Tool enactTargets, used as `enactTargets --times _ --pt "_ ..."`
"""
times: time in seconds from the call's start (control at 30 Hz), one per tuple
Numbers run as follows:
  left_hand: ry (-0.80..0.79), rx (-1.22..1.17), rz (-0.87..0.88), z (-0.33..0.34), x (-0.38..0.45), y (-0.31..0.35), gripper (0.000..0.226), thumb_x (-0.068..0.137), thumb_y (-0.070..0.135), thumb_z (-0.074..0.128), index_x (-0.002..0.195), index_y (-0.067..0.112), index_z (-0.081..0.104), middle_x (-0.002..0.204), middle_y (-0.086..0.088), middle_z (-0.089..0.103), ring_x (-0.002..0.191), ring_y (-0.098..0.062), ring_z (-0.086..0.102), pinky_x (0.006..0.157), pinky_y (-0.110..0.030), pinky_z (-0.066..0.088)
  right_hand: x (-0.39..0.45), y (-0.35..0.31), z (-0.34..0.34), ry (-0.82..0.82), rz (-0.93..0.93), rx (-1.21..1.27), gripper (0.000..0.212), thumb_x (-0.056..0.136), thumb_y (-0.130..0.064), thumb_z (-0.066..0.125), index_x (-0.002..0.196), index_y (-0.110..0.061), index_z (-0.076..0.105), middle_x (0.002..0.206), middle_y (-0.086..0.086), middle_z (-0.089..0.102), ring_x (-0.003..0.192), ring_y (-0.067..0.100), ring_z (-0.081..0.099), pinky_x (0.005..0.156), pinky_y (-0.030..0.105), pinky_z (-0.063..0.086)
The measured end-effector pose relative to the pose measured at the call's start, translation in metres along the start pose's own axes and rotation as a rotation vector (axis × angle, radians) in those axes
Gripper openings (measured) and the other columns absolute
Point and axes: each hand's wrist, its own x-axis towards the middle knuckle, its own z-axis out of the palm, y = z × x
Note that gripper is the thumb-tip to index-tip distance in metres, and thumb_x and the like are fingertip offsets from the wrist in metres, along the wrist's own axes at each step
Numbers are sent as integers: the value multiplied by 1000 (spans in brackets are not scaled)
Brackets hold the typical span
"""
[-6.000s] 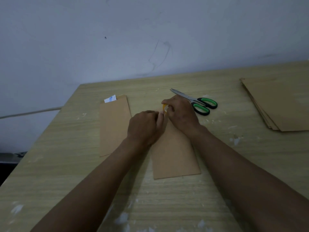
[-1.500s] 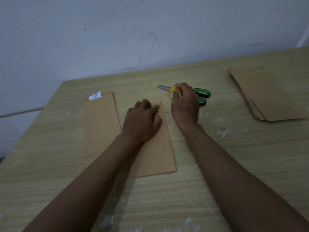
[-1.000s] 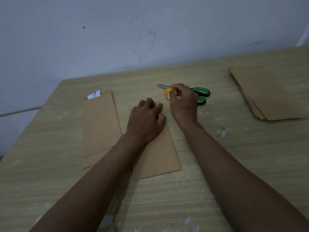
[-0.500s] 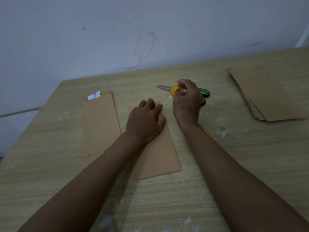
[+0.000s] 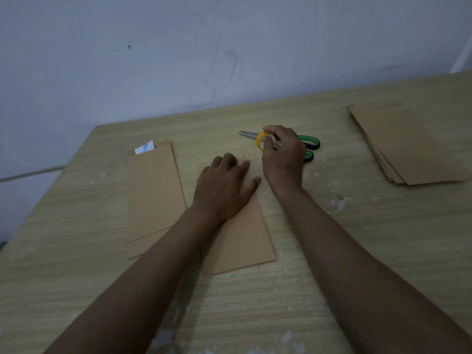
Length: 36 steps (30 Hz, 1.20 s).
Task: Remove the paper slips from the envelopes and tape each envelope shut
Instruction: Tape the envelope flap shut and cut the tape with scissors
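A brown envelope (image 5: 242, 241) lies lengthwise in front of me on the wooden table (image 5: 332, 251). My left hand (image 5: 224, 187) presses flat on its far end, fingers spread. My right hand (image 5: 283, 154) holds a small yellow roll of tape (image 5: 261, 141) just beyond that end, thumb and fingers pinching the ring. Green-handled scissors (image 5: 310, 144) lie behind the right hand, partly hidden by it. To the left lie two overlapping envelopes (image 5: 153, 190), and a white and blue paper slip (image 5: 144, 147) pokes from the far end.
A stack of several brown envelopes (image 5: 408, 144) sits at the far right of the table. A pale wall (image 5: 178, 60) rises right behind the table's far edge. White paint flecks (image 5: 339, 203) dot the wood.
My right hand with the tape roll has lifted slightly away from the envelope's end over the last second and a half. My left hand has stayed pressed on the envelope.
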Motion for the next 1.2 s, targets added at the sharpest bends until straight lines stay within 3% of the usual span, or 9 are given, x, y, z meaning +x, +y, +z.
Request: enactTargets --times 0.17,0.43,0.57,0.7,0.8,0.87,0.97,1.1,1.2 --pt "-44 -53 3 -6 -2 4 66 101 60 21 150 22 43 157 -6 39 145 -24 34 108 -39 37 0 0 0 -3 17 -1 22 84 -5 59 100 -10 74 101 6 70 95 20 63 83 20 41" --pt "-142 -76 1 -12 -4 6 57 106 51 23 156 25 31 164 -2 26 152 -18 21 116 -37 28 0 0 1 -24 19 -24 23 83 -4 60 100 -11 74 101 6 70 96 19 63 84 17 41" --pt "-11 -150 -28 -14 5 7 45 106 42 29 139 24 55 142 -2 57 131 -25 51 96 -40 44 1 -4 -1 -28 -20 -22 25 82 1 59 98 -8 75 101 8 70 96 19 63 84 11 37" --pt "21 -331 -190 -23 26 2 45 98 40 50 141 25 52 132 -3 63 122 -26 57 92 -38 45 4 -11 -2 -101 -94 17 33 79 7 56 102 -6 76 102 8 68 94 14 62 85 6 40" --pt "161 -636 -230 -34 40 4 45 87 36 69 130 23 63 114 6 71 103 -10 66 93 -33 52 7 -14 -2 -162 -107 52 37 82 2 60 115 -8 71 108 5 70 99 15 65 92 22 49" --pt "146 -824 -204 -37 48 3 28 87 26 73 115 20 71 96 6 74 88 -5 70 88 -37 58 10 -16 -4 -182 -86 67 36 83 -2 62 117 -10 70 110 4 71 101 16 66 93 35 53" --pt "110 -961 -218 -37 54 0 11 86 18 76 97 20 74 82 -2 76 81 -13 73 81 -43 61 11 -19 -11 -248 -57 67 35 86 -7 57 118 -11 70 114 3 71 107 16 65 94 34 53" --pt "101 -1076 -321 -36 57 2 12 83 13 79 91 19 72 80 -6 75 81 -21 74 72 -36 62 20 -4 -27 -255 48 -325 38 91 -9 49 125 -7 65 130 11 61 127 24 48 107 31 36" --pt "112 -1168 -411 -34 60 3 13 82 12 80 90 13 70 85 -9 75 78 -18 72 66 -30 59 24 2 -32 -438 144 -681 32 93 -14 46 121 -7 61 128 15 56 126 33 45 108 40 34"
